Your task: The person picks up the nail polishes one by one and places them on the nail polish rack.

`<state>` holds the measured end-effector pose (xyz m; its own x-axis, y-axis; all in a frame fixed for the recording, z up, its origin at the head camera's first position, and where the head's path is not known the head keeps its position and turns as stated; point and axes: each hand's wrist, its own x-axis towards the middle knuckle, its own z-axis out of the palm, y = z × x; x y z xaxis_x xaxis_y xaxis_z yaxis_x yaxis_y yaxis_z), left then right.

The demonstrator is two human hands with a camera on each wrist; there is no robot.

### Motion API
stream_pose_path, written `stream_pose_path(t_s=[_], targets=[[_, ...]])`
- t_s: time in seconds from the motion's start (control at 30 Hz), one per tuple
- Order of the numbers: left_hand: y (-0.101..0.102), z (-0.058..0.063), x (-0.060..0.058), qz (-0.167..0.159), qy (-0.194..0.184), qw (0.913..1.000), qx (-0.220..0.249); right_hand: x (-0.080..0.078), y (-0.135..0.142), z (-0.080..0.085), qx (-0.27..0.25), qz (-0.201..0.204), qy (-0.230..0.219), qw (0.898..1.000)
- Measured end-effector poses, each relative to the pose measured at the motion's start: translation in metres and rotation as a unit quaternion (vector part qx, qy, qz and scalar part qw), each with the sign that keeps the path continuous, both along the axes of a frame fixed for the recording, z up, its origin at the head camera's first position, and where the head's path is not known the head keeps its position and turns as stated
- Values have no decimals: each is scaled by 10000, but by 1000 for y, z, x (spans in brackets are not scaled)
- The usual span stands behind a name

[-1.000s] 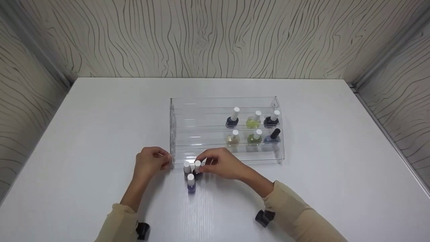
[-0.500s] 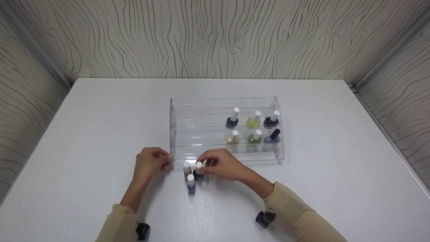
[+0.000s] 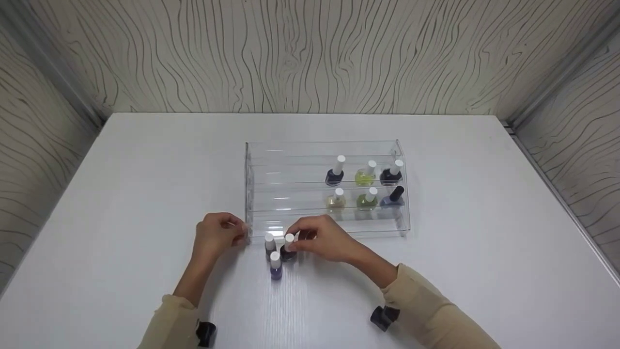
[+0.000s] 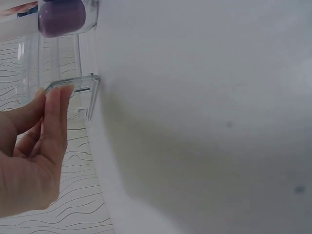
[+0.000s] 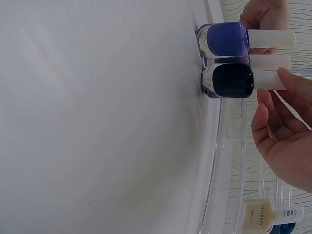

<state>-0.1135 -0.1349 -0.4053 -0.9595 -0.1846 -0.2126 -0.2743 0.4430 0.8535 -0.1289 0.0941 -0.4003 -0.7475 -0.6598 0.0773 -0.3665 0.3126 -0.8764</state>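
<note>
My right hand [image 3: 325, 238] pinches the white cap of a dark nail polish bottle [image 3: 288, 253], which stands upright on the table in front of the rack. Beside it are a purple nail polish bottle [image 3: 276, 271] and another white-capped nail polish bottle [image 3: 270, 246]. In the right wrist view the dark polish [image 5: 233, 81] shows nearly black, with thumb and finger at its cap. My left hand [image 3: 219, 233] is at the front left corner of a clear acrylic rack [image 3: 247, 189]. Seen from the left wrist, its thumb and fingers pinch the rack's side edge [image 4: 73, 82].
On the rack's right half, two tiers carry several nail polish bottles, among them a yellow one [image 3: 365, 175], a green one [image 3: 367, 199] and a black-capped blue-grey one [image 3: 393, 198]. A patterned wall [image 3: 290, 58] rises behind the white table [image 3: 160, 160].
The right hand has shifted the dark bottle slightly to the right, opening a small gap from the bottle on its left. My left hand has stayed at the rack's corner.
</note>
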Motion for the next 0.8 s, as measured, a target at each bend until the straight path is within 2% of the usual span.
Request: stream_pose_path(t_s=[0.23,0.8], targets=[[-1,0,0,-29,25,10000,38,-1,3,-2,13,-14,19,10000],[0,0,0,-35,14,10000,-13,0,15,10,-183,-132,-99,9997]])
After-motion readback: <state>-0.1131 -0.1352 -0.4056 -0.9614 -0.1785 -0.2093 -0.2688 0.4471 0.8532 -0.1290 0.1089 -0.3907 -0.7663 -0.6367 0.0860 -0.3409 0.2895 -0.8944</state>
